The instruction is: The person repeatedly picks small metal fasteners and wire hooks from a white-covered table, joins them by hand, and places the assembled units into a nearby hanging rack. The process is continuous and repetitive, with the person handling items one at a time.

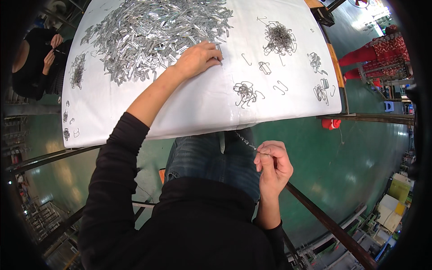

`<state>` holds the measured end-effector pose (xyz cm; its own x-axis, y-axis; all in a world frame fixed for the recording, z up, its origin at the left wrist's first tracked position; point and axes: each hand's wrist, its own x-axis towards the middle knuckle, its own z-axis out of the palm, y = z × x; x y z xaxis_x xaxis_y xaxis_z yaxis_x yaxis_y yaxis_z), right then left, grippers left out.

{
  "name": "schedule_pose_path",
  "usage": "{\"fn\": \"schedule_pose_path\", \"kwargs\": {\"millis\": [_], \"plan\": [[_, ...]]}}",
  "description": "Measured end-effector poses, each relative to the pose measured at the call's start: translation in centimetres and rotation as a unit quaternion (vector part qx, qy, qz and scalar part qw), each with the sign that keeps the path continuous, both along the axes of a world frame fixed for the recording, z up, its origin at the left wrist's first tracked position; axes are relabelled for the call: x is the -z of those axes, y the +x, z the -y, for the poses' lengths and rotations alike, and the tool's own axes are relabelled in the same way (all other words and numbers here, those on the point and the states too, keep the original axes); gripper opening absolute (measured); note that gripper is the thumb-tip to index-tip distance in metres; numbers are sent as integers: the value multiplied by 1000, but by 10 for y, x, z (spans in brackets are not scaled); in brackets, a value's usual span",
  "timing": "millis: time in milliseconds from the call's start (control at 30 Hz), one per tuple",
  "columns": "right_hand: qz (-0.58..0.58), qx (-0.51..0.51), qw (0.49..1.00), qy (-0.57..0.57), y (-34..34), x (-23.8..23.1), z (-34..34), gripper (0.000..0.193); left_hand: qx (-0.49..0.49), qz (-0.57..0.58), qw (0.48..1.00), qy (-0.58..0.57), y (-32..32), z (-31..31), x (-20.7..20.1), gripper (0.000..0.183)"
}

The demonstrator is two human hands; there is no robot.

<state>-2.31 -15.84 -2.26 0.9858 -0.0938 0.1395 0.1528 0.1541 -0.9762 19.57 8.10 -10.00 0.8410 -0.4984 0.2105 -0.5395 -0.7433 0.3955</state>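
1. Metal pieces [153, 38]: big loose heap, slim and silver, spread over the far-left and middle part of the white table [189, 114].
2. Left hand [198, 59]: on the table, just beside the heap's right-hand border, fingers bunched and pointing down. Can't tell whether the fingertips have a piece (they hide it).
3. Right hand [273, 164]: off the table, in front of its near edge, thumb and fingers pinched together on the end of a thin strand [245, 141]. Strand looks like small shiny bits in a row, running from the table's near edge to the fingertips. The two hands are well apart.
4. Wire hooks: largest tangle [280, 39] toward the table's far right; second tangle [245, 93] near the table's front edge, right of centre; two smaller clumps [316, 63] and [321, 93] by the table's right edge. Loose hooks [280, 87] lie between them on the table.
5. Dark wire clump [78, 72] by the table's left edge, smaller bits [66, 133] at its near-left corner.
6. Co-worker in black [29, 67] left of the table, both hands close together; person in red [387, 49] beyond its right side.
7. Red object [331, 124] just below the table's near-right corner.
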Motion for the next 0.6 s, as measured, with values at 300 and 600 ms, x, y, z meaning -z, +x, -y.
{"fn": "schedule_pose_path", "kwargs": {"millis": [300, 600], "plan": [[-36, -40, 998, 35, 0, -3, -4, 5, -79, -80, 987, -119, -32, 37, -24, 13], [-34, -58, 995, 76, -3, 4, -9, 10, 3, -395, 832, -389, -146, 71, -96, 9]]}}
